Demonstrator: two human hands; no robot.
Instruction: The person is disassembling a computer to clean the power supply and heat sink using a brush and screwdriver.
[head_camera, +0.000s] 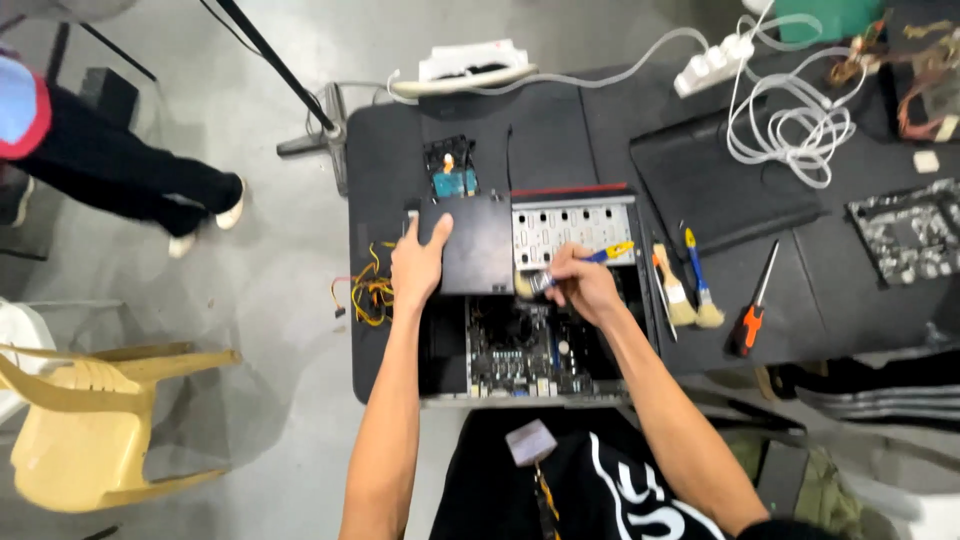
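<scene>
Here, right hand (585, 287) gripping bristly brush (560, 277)

Both bare forearms reach forward from the bottom of the view, the left one nearly straight and the right one angled inward from the elbow. The left hand (418, 262) lies palm down with its fingers (437, 226) spread flat and pointing away from the body. The right hand (583, 283) is curled into a loose fist, wrist bent slightly, its fingers (560, 272) closed in a pinch around a slim handle.
</scene>
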